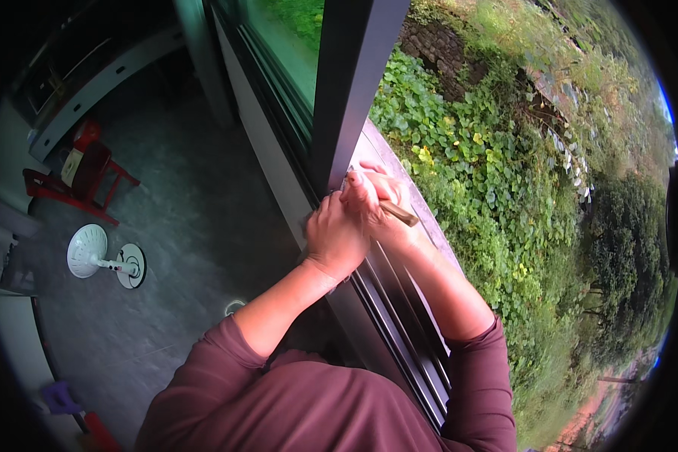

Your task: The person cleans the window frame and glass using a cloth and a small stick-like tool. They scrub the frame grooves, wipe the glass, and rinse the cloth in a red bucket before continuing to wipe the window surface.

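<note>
My right hand (385,209) is closed around a slim tool with a wooden-looking handle (398,213), whose end sticks out on the outdoor side. The tool's other end is mostly hidden by my fingers, so its kind cannot be told. My left hand (339,231) lies against my right hand, its fingers bent beside the foot of the dark window frame upright (344,96). Whether it grips anything is hidden. Both hands are over the sliding window's metal track (398,299), which runs down towards my body.
A green-tinted glass pane (288,51) stands left of the upright. Outside, past the pale ledge (392,161), leafy plants (480,152) cover a slope. Indoors, a red chair (85,175) and a white round-headed appliance on a stand (87,251) are on the grey floor (192,237).
</note>
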`<state>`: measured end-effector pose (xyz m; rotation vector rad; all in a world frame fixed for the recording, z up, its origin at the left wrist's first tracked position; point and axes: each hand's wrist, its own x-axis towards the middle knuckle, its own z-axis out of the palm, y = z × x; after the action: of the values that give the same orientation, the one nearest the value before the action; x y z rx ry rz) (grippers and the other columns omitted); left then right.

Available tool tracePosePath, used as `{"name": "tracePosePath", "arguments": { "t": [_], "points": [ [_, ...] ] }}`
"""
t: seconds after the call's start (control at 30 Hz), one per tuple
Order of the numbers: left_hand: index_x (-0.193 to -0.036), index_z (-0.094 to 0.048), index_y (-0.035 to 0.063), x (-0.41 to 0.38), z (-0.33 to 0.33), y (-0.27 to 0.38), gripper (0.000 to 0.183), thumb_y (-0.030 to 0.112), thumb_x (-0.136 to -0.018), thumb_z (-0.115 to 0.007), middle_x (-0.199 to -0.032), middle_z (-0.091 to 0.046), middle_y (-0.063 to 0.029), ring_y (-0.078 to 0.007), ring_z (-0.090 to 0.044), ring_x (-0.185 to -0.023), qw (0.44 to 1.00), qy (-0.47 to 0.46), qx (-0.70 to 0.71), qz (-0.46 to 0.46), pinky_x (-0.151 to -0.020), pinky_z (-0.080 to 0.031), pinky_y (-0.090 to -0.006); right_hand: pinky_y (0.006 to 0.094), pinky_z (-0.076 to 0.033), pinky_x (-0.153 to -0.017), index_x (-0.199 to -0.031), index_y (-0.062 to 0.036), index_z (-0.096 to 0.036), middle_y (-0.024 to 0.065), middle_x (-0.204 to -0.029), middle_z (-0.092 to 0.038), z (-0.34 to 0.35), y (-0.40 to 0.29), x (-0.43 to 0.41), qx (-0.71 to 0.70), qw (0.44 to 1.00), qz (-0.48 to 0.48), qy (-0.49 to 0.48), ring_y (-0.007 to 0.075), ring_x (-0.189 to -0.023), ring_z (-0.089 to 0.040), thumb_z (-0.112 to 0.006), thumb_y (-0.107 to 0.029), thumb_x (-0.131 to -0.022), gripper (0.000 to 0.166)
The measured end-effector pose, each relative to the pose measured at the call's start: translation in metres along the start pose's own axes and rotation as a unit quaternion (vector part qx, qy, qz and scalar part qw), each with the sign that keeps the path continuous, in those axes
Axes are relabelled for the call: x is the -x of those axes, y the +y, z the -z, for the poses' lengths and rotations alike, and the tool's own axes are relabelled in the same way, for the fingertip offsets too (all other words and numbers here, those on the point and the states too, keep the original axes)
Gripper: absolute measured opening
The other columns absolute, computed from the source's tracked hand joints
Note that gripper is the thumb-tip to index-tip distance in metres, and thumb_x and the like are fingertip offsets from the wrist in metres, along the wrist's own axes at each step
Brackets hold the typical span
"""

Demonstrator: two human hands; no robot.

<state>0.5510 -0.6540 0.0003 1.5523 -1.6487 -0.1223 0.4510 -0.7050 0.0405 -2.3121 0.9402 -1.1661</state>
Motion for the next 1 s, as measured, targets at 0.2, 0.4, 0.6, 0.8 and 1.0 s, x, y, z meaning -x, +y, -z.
{"name": "tracePosePath", "arguments": {
  "t": [0.2, 0.4, 0.6, 0.8, 1.0],
  "points": [
    [-0.081, -0.060, 0.0045, 0.000, -0.001, -0.002, 0.007, 0.010, -0.077, -0.060, -0.078, -0.055, -0.0085, -0.0289, -0.059, -0.073, 0.996, 0.005, -0.055, -0.064, -0.062, -0.049, -0.0417, 0.0338, -0.041, -0.050, -0.069, 0.0000, -0.060, 0.0109, -0.055, -0.051, 0.000, 0.007, -0.020, -0.191, 0.970, -0.144, 0.034, 0.0184, -0.051, -0.048, -0.051, -0.037, -0.098, 0.047],
    [-0.089, -0.062, 0.0064, -0.010, 0.007, 0.004, 0.013, 0.016, -0.082, -0.056, -0.089, -0.057, -0.0131, -0.0334, -0.060, -0.084, 0.988, -0.140, -0.065, 0.004, -0.074, -0.048, -0.0463, 0.0385, -0.042, -0.047, -0.133, -0.0098, -0.049, 0.0101, -0.061, -0.050, -0.015, 0.035, 0.010, 0.081, 0.981, 0.151, 0.088, 0.0278, -0.052, -0.051, -0.055, -0.003, -0.086, 0.049],
    [-0.094, -0.061, 0.0048, -0.013, 0.022, 0.007, 0.016, 0.016, -0.083, -0.058, -0.092, -0.061, -0.0164, -0.0366, -0.061, -0.090, 0.977, -0.200, -0.069, 0.004, -0.076, -0.048, -0.0462, 0.0379, -0.043, -0.048, -0.132, -0.0103, -0.046, 0.0104, -0.064, -0.052, -0.017, 0.027, 0.023, 0.095, 0.985, 0.113, 0.086, 0.0285, -0.052, -0.051, -0.055, -0.002, -0.082, 0.051],
    [-0.091, -0.062, 0.0059, -0.005, 0.022, 0.004, 0.012, 0.010, -0.081, -0.057, -0.096, -0.058, -0.0150, -0.0342, -0.060, -0.091, 0.975, -0.205, -0.077, -0.032, -0.078, -0.049, -0.0448, 0.0344, -0.044, -0.053, -0.071, 0.0010, -0.058, 0.0103, -0.057, -0.056, -0.010, -0.001, 0.029, 0.002, 0.993, -0.059, 0.098, 0.0210, -0.050, -0.051, -0.046, -0.027, -0.101, 0.043],
    [-0.092, -0.060, -0.0006, 0.007, 0.033, 0.022, 0.015, 0.008, -0.083, -0.052, -0.099, -0.057, -0.0183, -0.0339, -0.061, -0.094, 0.966, -0.248, -0.062, -0.045, -0.079, -0.051, -0.0434, 0.0331, -0.042, -0.053, -0.067, 0.0012, -0.056, 0.0094, -0.057, -0.054, 0.006, -0.025, 0.044, -0.035, 0.986, -0.141, 0.080, 0.0183, -0.050, -0.049, -0.047, -0.026, -0.101, 0.044]
  ]
}}
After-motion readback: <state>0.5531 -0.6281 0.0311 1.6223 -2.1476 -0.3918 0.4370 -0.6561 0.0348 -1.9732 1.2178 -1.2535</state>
